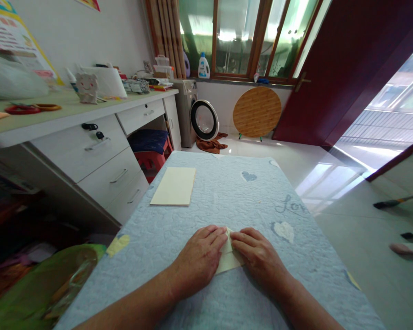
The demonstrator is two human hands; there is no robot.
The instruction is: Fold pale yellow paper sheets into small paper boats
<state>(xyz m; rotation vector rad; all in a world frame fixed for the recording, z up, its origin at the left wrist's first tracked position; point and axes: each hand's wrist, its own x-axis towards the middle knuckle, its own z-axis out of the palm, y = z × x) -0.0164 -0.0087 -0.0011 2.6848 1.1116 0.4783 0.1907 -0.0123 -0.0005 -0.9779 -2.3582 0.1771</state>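
Observation:
A folded piece of pale yellow paper [231, 262] lies on the cloth-covered table, partly covered by both hands. Over its left side is my left hand [203, 251], its fingers close together and bent down onto the paper; the thumb is hidden. From the right, my right hand [258, 251] grips the paper with its fingers together, tips near the fold at the top. The two sets of fingertips almost meet there. Farther away, toward the left edge, a stack of the same pale yellow paper [174, 187] lies flat.
The table wears a light blue quilted cloth [227, 201]. On the left stand a white desk [99, 142] with drawers and a green-lined bin [51, 279]. Beyond are a red stool [151, 158], an open-doored washing machine [186, 110] and a round wooden tabletop [257, 112].

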